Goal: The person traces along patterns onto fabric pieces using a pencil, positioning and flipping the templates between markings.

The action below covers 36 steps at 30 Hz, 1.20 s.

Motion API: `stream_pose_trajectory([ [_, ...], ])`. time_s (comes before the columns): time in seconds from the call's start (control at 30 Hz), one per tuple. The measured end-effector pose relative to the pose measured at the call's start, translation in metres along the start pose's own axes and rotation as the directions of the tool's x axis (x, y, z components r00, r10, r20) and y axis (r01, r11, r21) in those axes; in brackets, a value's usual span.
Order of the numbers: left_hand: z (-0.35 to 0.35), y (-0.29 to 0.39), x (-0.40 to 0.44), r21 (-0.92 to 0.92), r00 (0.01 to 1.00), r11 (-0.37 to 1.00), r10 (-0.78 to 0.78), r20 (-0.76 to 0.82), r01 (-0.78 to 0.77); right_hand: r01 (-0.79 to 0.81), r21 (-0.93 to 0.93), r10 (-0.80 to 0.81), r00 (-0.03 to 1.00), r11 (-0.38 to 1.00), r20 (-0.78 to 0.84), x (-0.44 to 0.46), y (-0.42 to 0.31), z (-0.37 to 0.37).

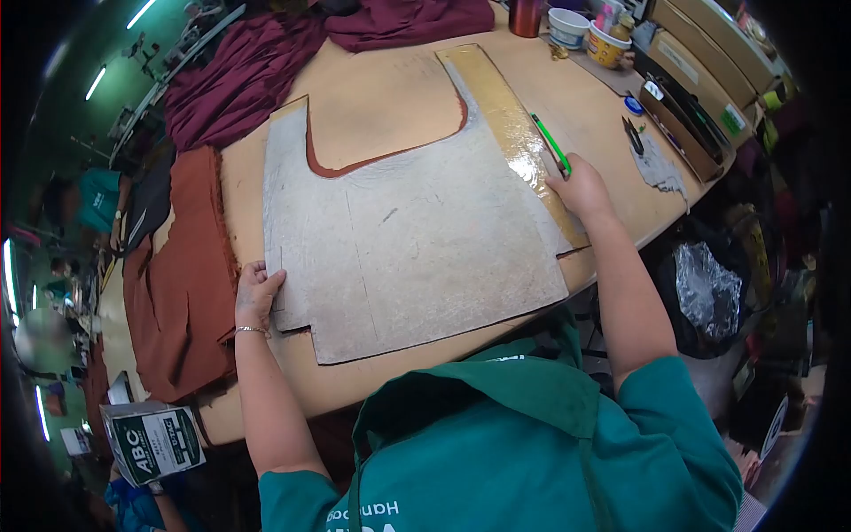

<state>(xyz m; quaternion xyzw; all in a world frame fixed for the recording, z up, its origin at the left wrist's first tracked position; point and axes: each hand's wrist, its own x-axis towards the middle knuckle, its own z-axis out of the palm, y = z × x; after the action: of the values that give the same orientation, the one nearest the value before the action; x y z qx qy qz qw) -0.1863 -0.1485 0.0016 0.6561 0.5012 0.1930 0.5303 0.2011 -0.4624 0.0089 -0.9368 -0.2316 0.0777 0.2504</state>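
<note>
A large grey pattern template [425, 239] with a deep U-shaped cutout at its far side lies flat on the table in front of me. Shiny yellowish tape [505, 115] covers its right strip. Reddish-brown material [355, 166] shows from beneath along the cutout's edge. At the template's left edge, my left hand [257, 297] is closed, thumb on top and fingers at the rim. My right hand [581, 191] is closed around a bright green pen [551, 144] and rests by the template's right edge; the pen points away from me.
Reddish-brown fabric [191, 275] lies to the left, and maroon cloth [239, 75] is heaped at the back. On the right are thread snips [633, 136], a blue round item [633, 105], cardboard boxes [700, 75] and tubs [608, 44]. An ABC box [152, 443] stands at lower left.
</note>
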Motion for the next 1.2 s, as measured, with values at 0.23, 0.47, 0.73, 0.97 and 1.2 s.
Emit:
stream_pose_trajectory([
  [0.23, 0.015, 0.009, -0.005, 0.306, 0.981, 0.936, 0.193, -0.025, -0.176, 0.004, -0.020, -0.005, 1.000, 1.000, -0.018, -0.002, 0.000, 0.000],
  [0.47, 0.014, 0.009, -0.005, 0.642, 0.946, 0.734, 0.321, -0.043, -0.220, 0.096, -0.045, -0.101, 0.989, 0.994, -0.106, -0.002, 0.003, 0.006],
  [0.73, 0.013, -0.002, 0.002, 0.679, 0.933, 0.696, 0.356, -0.042, -0.235, 0.140, -0.060, -0.144, 0.987, 0.988, -0.077, 0.004, 0.009, 0.009],
  [0.97, 0.003, 0.008, -0.004, 0.691, 0.948, 0.677, 0.314, 0.041, -0.254, 0.187, -0.069, -0.192, 0.979, 0.980, -0.065, 0.013, 0.023, 0.013],
  [1.2, -0.001, 0.010, -0.004, 0.620, 0.979, 0.760, 0.192, 0.072, -0.195, 0.241, -0.017, -0.242, 0.969, 0.970, -0.059, 0.016, 0.032, 0.012],
])
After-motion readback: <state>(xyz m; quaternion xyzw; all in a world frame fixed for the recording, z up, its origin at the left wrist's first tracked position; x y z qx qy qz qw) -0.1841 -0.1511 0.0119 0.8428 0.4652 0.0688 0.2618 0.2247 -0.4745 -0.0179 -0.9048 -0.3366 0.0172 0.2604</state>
